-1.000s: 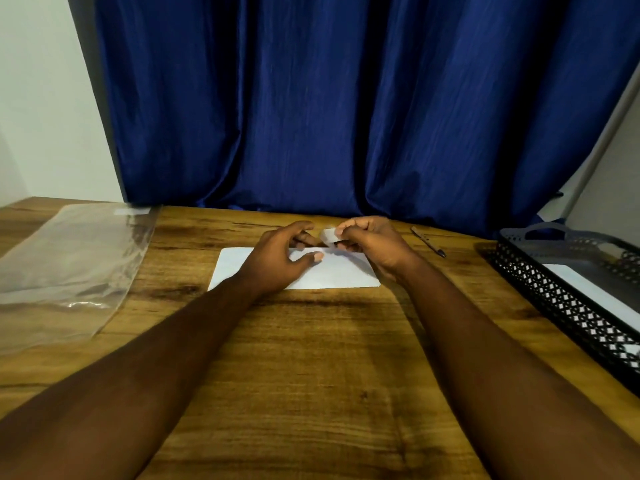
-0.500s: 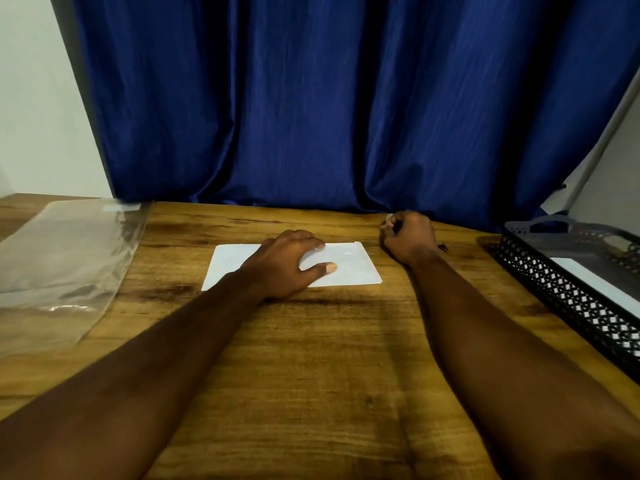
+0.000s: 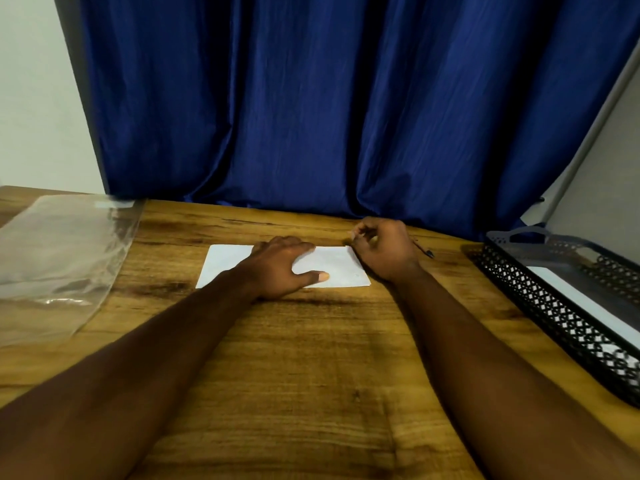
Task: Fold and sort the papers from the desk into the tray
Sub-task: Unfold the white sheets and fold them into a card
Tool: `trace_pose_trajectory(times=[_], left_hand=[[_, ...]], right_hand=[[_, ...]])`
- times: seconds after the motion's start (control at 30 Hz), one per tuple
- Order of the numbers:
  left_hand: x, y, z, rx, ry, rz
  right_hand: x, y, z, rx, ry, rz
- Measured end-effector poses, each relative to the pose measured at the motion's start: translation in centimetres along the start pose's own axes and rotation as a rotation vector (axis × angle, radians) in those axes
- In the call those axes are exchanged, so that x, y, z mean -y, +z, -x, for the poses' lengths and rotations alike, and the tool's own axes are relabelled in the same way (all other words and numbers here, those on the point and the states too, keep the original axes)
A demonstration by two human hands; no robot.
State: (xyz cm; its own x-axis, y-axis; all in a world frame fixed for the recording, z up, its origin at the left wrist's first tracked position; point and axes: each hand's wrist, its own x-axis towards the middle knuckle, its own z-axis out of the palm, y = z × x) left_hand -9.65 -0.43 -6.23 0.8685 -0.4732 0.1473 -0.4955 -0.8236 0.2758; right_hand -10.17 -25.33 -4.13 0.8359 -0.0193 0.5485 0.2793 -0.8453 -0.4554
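A white folded paper [image 3: 341, 268] lies flat on the wooden desk [image 3: 311, 375] at mid-distance. My left hand [image 3: 280, 268] rests on its middle, fingers spread and thumb stretched out to the right. My right hand [image 3: 384, 249] sits at the paper's far right corner with its fingers curled into a fist; I see nothing held in it. The black mesh tray [image 3: 540, 299] stands at the right edge of the desk. A white sheet [image 3: 581, 303] lies inside it.
A clear plastic sleeve [image 3: 59, 258] lies on the left of the desk. A dark pen [image 3: 423, 249] lies just behind my right hand. A blue curtain [image 3: 329, 116] hangs along the desk's far edge. Bare wood stretches between my forearms.
My right hand left the paper's far middle, slid right past the corner, and is now back at that corner. My left hand went from pinching to lying flat on the paper.
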Motion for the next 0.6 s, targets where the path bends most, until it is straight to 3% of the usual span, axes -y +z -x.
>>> trace_pose_trajectory(times=[0.27,0.6], left_hand=[[0.1,0.4,0.3,-0.011,0.002,0.019],[0.3,0.5,-0.2,0.001,0.003,0.023]], right_hand=[[1.9,1.1,0.7,0.132,-0.085,0.255],[1.9,0.3,0.3,0.284,-0.086,0.281]])
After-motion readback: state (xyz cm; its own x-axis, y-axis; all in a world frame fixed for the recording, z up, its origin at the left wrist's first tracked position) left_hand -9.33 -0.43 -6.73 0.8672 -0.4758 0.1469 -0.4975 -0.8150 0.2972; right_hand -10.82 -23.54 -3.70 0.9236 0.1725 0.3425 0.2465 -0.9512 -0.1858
